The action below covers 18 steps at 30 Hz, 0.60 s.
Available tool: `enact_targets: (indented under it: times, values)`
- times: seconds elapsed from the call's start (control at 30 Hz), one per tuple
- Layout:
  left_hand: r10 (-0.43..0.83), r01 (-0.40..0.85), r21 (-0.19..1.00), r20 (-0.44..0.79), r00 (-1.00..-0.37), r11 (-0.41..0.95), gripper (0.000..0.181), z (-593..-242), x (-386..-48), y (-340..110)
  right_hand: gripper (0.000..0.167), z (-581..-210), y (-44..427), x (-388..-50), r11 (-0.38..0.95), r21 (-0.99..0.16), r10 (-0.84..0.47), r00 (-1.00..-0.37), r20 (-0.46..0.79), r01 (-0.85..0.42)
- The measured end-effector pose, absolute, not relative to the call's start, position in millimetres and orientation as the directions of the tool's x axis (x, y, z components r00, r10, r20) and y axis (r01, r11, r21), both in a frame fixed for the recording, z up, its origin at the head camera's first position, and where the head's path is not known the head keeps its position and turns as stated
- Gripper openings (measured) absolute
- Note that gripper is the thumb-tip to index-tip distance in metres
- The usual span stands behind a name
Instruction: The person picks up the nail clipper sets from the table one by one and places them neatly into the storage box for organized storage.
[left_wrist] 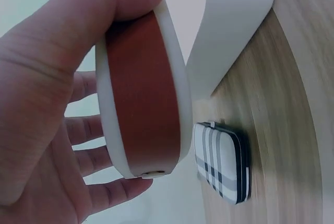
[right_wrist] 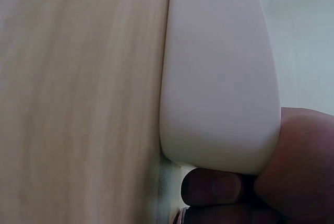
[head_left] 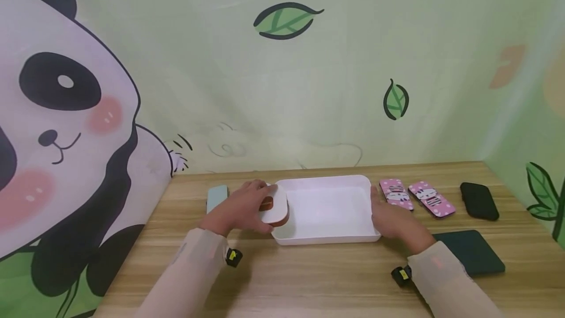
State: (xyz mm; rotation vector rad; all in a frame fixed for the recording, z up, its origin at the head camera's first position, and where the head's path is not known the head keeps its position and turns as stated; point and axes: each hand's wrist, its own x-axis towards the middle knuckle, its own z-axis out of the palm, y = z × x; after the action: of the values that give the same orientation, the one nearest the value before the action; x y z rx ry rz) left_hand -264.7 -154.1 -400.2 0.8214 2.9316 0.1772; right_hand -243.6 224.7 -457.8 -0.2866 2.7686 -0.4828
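My left hand [head_left: 247,208] holds a small rounded case [head_left: 279,206] with white faces and a brown band round its side. In the left wrist view, the thumb lies over the edge of the case [left_wrist: 146,93] and the fingers are behind it. The case is at the left end of a white rectangular tray [head_left: 328,240], partly over its rim. At the tray's right end, my right hand [head_left: 395,217] grips the wall. The right wrist view shows its fingers [right_wrist: 214,186] bent against the end of the tray [right_wrist: 219,78]; part of that hand is out of view.
Left of the tray lies a pale blue flat case [head_left: 217,195]. A plaid case [left_wrist: 219,161] shows in the left wrist view. To the right are two pink patterned cases [head_left: 396,194] [head_left: 431,199], a black case [head_left: 479,201] and a dark green flat item [head_left: 474,251].
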Motion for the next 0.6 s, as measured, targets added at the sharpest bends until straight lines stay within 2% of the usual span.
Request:
enact_targets:
  times: [0.6]
  values:
    - [0.538, 0.529, 0.115, -0.074, -0.84, 0.841, 0.098, -392.6, -282.2, -110.2, 0.075, -458.3, 224.6, -244.4, 0.929, -0.352, -0.229, -0.928, -0.295, -0.117]
